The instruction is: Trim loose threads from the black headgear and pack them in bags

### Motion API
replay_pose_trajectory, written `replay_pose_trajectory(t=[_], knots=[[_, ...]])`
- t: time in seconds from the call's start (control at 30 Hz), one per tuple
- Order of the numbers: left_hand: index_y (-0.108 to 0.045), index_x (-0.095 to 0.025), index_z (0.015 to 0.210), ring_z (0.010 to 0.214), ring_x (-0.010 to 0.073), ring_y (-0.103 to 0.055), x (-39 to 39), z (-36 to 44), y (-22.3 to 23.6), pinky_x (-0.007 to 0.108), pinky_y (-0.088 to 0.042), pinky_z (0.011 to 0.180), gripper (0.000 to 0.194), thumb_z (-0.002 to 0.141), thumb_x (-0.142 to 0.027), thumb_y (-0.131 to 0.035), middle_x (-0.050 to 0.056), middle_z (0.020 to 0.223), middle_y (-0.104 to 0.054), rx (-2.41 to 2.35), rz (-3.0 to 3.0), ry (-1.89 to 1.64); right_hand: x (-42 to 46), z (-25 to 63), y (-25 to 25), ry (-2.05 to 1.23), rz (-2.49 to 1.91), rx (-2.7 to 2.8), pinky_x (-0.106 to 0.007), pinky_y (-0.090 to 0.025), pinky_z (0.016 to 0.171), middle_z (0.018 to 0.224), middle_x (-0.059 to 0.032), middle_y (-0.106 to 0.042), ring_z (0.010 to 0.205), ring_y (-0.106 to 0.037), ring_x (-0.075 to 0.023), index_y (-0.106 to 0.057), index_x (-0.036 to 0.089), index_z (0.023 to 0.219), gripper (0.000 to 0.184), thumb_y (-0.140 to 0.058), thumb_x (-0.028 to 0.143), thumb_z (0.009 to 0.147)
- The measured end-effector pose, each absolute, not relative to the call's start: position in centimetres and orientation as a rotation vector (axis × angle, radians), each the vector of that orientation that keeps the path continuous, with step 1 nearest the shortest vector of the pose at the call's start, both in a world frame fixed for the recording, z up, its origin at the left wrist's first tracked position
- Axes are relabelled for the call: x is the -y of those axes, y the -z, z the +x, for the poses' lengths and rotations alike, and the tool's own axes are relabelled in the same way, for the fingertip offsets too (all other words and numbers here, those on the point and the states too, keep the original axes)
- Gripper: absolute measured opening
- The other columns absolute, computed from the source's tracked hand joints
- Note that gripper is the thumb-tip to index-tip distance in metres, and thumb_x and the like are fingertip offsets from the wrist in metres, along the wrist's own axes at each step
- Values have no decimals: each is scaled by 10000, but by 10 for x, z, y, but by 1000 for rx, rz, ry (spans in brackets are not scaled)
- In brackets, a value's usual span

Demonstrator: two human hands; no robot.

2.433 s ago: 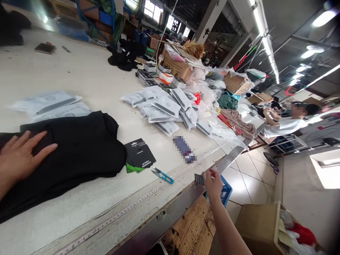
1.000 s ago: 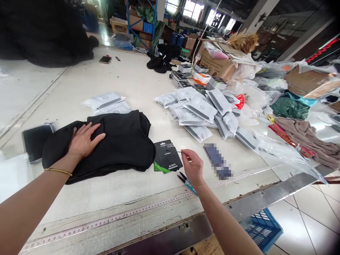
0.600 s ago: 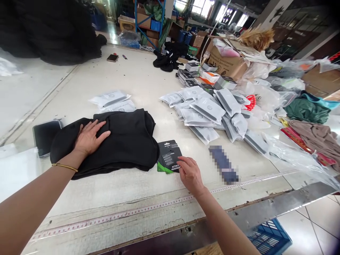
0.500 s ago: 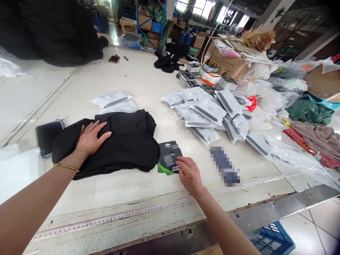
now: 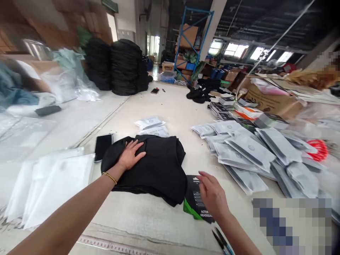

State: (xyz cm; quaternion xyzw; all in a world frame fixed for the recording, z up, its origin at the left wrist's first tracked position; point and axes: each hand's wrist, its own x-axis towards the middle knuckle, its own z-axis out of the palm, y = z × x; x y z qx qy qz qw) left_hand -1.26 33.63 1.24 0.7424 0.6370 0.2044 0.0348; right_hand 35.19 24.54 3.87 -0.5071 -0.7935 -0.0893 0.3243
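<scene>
My left hand (image 5: 131, 155) lies flat with its fingers spread on a folded stack of black fabric (image 5: 159, 170). To the right of the stack, my right hand (image 5: 214, 194) is over a black and green printed card (image 5: 196, 198), its fingers slightly bent and apart. The card bears the words "ACTOR" and "HEADGEAR", and the hand covers its right side. No object shows between those fingers, though I cannot tell whether they touch the card. Below the right wrist, a pair of scissors (image 5: 221, 241) is partly hidden by the forearm.
White plastic bags (image 5: 61, 184) lie at the left, and a phone (image 5: 103, 147) beside the fabric. Filled packets (image 5: 247, 148) are heaped at the right, with two more packets (image 5: 152, 125) behind the stack. A tape measure (image 5: 111, 246) runs along the front.
The view has swung left and up, showing the white bags and the tall black piles. My right hand has shifted higher over the card. The left hand stays on the fabric.
</scene>
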Motion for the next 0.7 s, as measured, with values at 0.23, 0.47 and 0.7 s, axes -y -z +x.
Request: replay_pose_trajectory(t=[0.23, 0.47, 0.7], knots=[[-462, -251, 1325, 1353, 287, -276, -334, -14, -10, 516, -129, 1129, 579, 857, -588, -409, 94, 1443, -372, -1893, 2241, -693, -400, 242, -91, -389, -1415, 1890, -387, -464, 881, 1089, -118, -641, 983, -602, -222, -622, 161, 1029, 275, -483, 250, 810], [-444, -270, 1341, 1364, 308, -240, -336, -15, -7, 541, -141, 1125, 584, 849, -585, -436, 83, 1464, -336, -1855, 2183, -718, -487, 198, -58, -732, -1554, 1874, -312, -477, 577, 647, -80, -653, 632, -620, -202, -646, 102, 778, 350, -772, 333, 548], [-469, -263, 1327, 1369, 318, -220, -337, -12, -9, 543, -124, 1124, 590, 836, -590, -459, 93, 1464, -334, -1849, 2115, -676, -460, 214, -81, -755, -1359, 1906, -277, -441, 598, 635, -9, -626, 608, -556, -153, -621, 155, 704, 138, -642, 284, 658]])
